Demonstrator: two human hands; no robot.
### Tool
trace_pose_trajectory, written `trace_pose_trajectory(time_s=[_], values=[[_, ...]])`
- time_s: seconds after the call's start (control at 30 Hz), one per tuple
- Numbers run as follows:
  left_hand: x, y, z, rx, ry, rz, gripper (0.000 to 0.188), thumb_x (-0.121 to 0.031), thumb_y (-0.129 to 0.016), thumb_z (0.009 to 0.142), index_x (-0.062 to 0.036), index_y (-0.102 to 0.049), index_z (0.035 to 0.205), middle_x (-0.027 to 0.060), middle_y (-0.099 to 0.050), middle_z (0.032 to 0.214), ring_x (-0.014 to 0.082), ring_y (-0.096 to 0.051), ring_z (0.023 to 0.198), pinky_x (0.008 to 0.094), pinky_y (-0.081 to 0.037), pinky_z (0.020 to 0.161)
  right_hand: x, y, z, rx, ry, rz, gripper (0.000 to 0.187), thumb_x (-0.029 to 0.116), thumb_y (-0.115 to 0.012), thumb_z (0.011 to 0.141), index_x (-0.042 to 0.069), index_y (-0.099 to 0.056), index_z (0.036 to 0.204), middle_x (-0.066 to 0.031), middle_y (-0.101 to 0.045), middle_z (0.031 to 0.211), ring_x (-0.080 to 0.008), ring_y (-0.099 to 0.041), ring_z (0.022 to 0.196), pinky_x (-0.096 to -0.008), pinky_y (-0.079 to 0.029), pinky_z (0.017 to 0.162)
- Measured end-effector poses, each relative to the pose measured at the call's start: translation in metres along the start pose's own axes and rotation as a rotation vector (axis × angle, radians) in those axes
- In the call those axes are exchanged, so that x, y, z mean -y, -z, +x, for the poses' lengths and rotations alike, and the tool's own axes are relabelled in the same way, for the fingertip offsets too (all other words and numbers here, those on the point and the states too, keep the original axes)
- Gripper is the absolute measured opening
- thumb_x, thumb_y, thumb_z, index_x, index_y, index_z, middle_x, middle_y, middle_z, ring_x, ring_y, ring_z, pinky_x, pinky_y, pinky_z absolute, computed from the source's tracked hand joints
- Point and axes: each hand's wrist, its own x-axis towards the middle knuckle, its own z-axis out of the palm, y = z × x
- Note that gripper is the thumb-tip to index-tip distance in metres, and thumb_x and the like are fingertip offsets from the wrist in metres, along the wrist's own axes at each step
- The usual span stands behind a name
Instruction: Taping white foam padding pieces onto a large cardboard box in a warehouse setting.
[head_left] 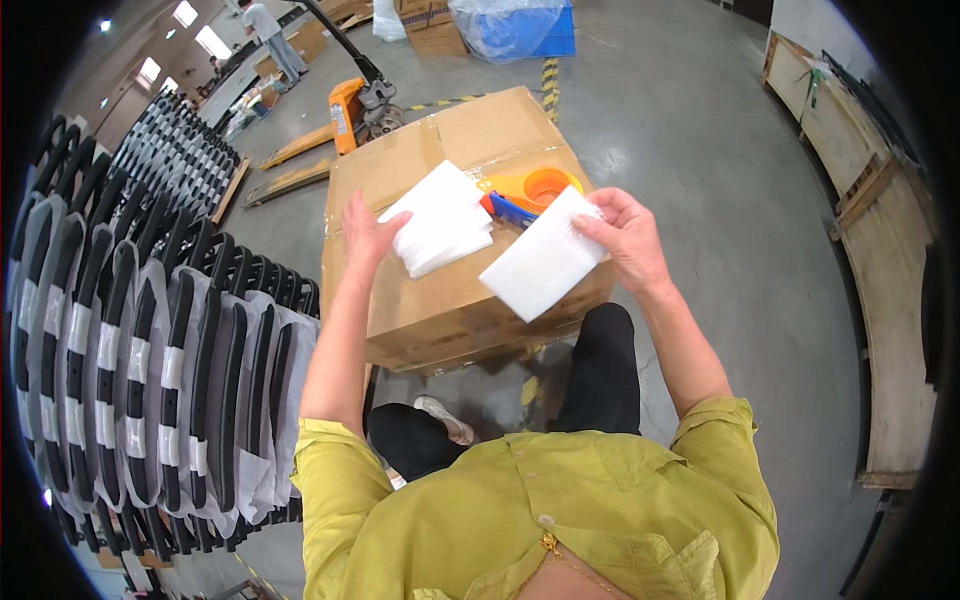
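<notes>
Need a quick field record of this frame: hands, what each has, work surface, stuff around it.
left hand: resting on the stack of white sheets
right hand: holding a single white sheet by its upper edge, lifted off the stack
surface: taped cardboard box on the concrete floor
on box: orange and blue tape dispenser, between stack and held sheet
left side: rows of black wrapped parts
behind box: orange pallet jack

The white foam sheet (545, 265) hides part of the orange-and-blue plastic tape dispenser (530, 192); the distant person (268, 30) is too small to make out.
</notes>
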Motion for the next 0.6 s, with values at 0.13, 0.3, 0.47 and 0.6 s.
trace_pose_trajectory(time_s=[0.13,0.3,0.47,0.6], values=[[-0.027,0.052,-0.040,0.407,-0.074,-0.990,0.068,-0.018,-0.073,0.074,0.0018,-0.039,0.129,0.0140,-0.053,0.121,0.0186,-0.049,0.113,0.0311,-0.043,0.092,0.010,-0.040,-0.002,0.099,-0.037,-0.037,0.019,0.004,-0.069,0.077,0.005,-0.057,0.092,-0.0044,-0.064,0.083,-0.0090,-0.060,0.075,-0.0231,-0.047,0.070],[-0.037,0.109,-0.114,0.933,0.069,-1.306,0.041,-0.006,-0.068,0.079,0.0020,-0.054,0.117,0.0080,-0.063,0.102,0.0097,-0.059,0.091,0.0252,-0.047,0.081,0.006,-0.087,-0.006,0.259,0.008,0.053,0.016,0.003,-0.068,0.078,0.005,-0.058,0.090,-0.0020,-0.063,0.080,-0.0082,-0.058,0.077,-0.0223,-0.046,0.071],[0.008,0.153,-0.141,0.834,0.222,-1.189,0.026,-0.004,-0.068,0.079,0.0034,-0.063,0.103,0.0053,-0.067,0.088,0.0089,-0.062,0.076,0.0222,-0.049,0.070,0.019,-0.118,-0.020,0.325,-0.049,-0.067,0.008,0.006,-0.069,0.077,0.002,-0.064,0.081,-0.0020,-0.062,0.074,-0.0090,-0.057,0.070,-0.0223,-0.046,0.067],[0.049,0.186,-0.171,0.715,0.124,-1.095,0.024,-0.009,-0.067,0.079,0.0029,-0.063,0.099,0.0051,-0.066,0.085,0.0093,-0.061,0.076,0.0241,-0.049,0.068,0.033,-0.151,-0.035,0.477,0.053,-0.385,0.010,0.008,-0.063,0.080,-0.002,-0.066,0.082,-0.0049,-0.065,0.076,-0.0104,-0.059,0.070,-0.0233,-0.047,0.066]])
